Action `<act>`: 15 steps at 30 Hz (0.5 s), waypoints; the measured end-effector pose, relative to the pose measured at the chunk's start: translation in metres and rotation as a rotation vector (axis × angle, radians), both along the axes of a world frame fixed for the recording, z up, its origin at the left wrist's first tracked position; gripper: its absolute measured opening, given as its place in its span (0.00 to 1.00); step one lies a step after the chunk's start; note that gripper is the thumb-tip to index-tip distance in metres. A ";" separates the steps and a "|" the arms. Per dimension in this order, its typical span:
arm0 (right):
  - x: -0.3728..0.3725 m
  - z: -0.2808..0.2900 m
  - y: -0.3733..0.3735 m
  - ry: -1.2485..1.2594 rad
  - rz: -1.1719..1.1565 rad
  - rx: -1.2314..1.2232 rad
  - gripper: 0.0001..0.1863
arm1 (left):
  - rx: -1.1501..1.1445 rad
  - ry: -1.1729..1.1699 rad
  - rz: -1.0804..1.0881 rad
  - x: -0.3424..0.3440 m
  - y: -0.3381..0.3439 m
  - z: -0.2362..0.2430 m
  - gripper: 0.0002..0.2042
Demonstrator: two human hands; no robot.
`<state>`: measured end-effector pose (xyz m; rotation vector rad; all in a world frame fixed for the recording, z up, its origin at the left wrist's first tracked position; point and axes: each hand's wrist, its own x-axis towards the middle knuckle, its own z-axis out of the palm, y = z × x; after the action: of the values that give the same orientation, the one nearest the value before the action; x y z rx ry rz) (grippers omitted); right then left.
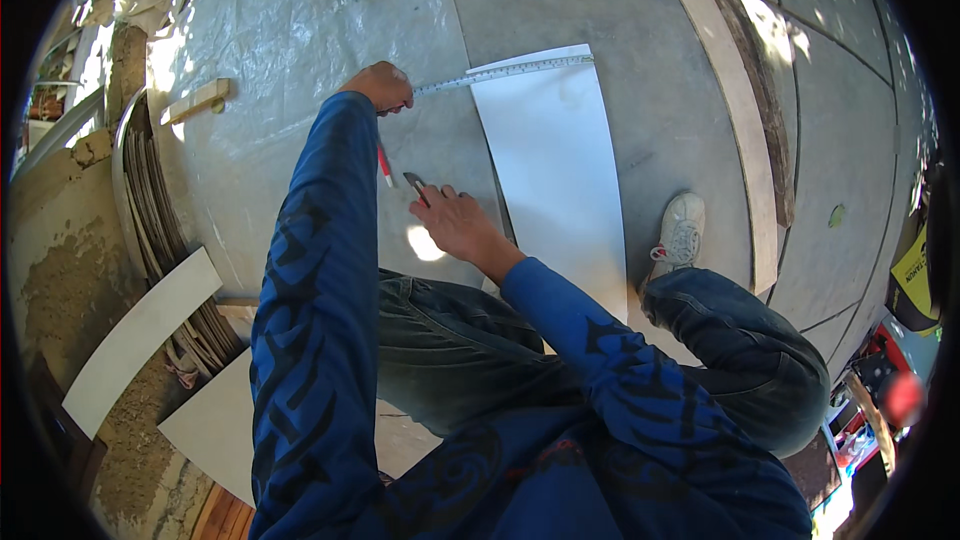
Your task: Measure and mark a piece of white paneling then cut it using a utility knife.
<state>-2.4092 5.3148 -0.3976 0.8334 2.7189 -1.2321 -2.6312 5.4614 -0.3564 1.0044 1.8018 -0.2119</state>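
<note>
My left hand (382, 88) is closed round the near-left end of a tape measure, whose case I cannot make out. Its blade (520, 69) runs right across the far end of a white board (553, 150) to that board's far right corner. Lower down, beside the board's left edge, my right hand (458, 224) grips a small knife (418, 186) with a dark blade and a red handle, its tip pointing away from me. Between the two hands a red and white marker (385, 166) lies on the floor, partly behind my left forearm.
Clear plastic sheeting (300, 20) covers the floor at the far left, with a wood block (200, 101) on it. Stacked curved strips (155, 190) and a white offcut (145, 340) lie left. A long plank (735, 130) lies right, past my shoe (680, 235).
</note>
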 end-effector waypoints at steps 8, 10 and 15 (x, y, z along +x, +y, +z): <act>-0.089 -0.035 0.007 0.061 -0.175 0.692 0.09 | 0.137 0.201 -0.007 0.007 -0.017 -0.024 0.08; -0.102 -0.029 0.004 -0.016 -0.113 0.508 0.07 | 0.142 0.204 0.011 0.002 -0.029 -0.020 0.09; -0.097 -0.048 0.006 0.205 -0.141 0.589 0.05 | -0.062 0.069 0.067 0.007 -0.027 -0.005 0.15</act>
<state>-2.5058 5.3208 -0.4458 1.0005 3.3011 -0.5390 -2.6239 5.4344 -0.3616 0.9013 1.8764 -0.2622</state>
